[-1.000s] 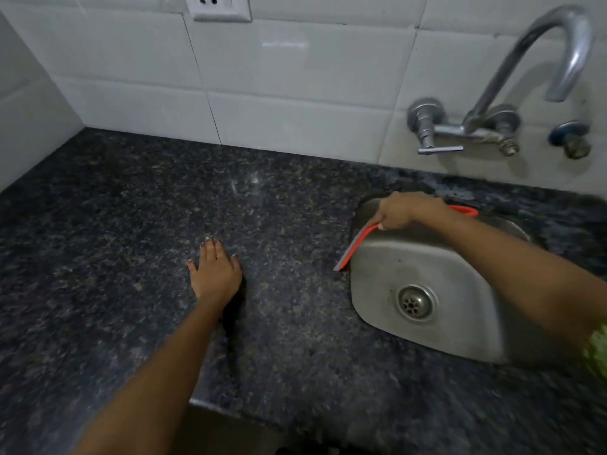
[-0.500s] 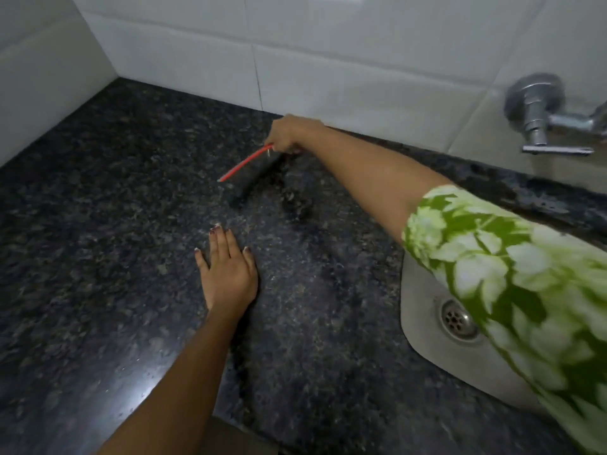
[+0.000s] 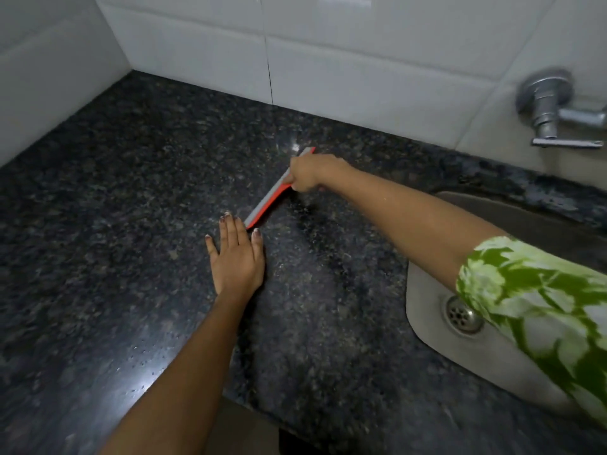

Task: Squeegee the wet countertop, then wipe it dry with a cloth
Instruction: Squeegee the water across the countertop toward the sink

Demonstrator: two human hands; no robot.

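Note:
My right hand (image 3: 307, 175) grips a red squeegee (image 3: 269, 200) with a grey rubber blade, laid diagonally on the dark speckled granite countertop (image 3: 115, 208). The blade's lower end sits just beyond my left fingertips. My left hand (image 3: 236, 254) lies flat on the counter, palm down, fingers together, holding nothing. Small water droplets glisten on the counter at the lower left. No cloth is in view.
A steel sink (image 3: 433, 326) with a round drain (image 3: 461, 315) is set into the counter at the right. A metal tap valve (image 3: 547, 110) sticks out of the white tiled wall (image 3: 328, 60). A side wall bounds the counter at the left. The counter's front edge runs along the bottom.
My right hand carried the squeegee from the sink's edge leftward over the counter, then brought the blade down onto the surface near my left fingertips. My left hand stayed flat.

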